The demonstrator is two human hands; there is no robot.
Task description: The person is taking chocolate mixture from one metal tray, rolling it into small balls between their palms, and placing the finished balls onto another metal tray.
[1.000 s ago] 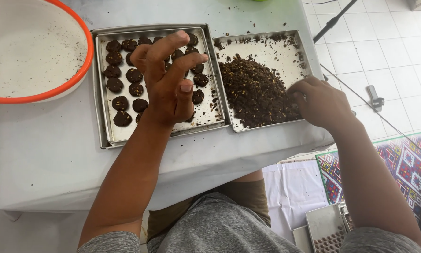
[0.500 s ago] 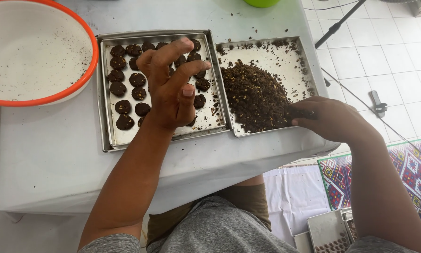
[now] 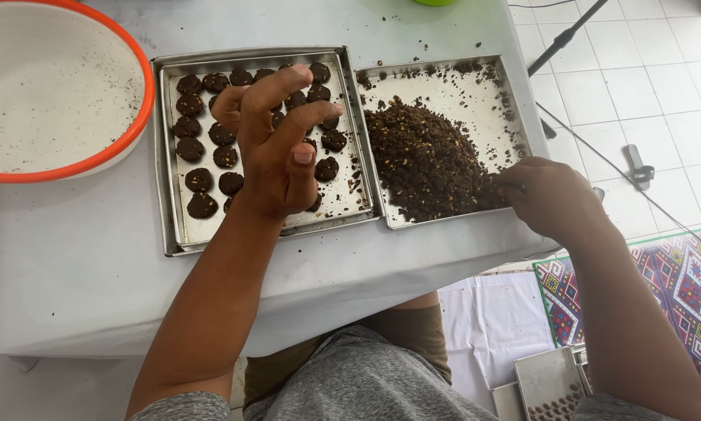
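My left hand (image 3: 276, 156) hovers over the left steel tray (image 3: 167, 226), fingers spread and nothing in them. That tray holds several rows of dark round balls (image 3: 198, 179), some hidden under the hand. My right hand (image 3: 553, 199) rests at the near right corner of the second steel tray (image 3: 452, 82). Its fingers curl into the edge of a heap of dark crumbly mixture (image 3: 428, 156); the fingertips are hidden by the back of the hand.
A large white bowl with an orange rim (image 3: 46, 86) sits at the far left of the white-covered table (image 3: 77, 288). On the floor to the right lie a patterned mat (image 3: 678, 273), a small tray (image 3: 549, 382) and a black stand leg (image 3: 569, 35).
My right hand has slid from the heap's right side to the tray's near edge. My left hand stays above the balls with its fingers slightly shifted.
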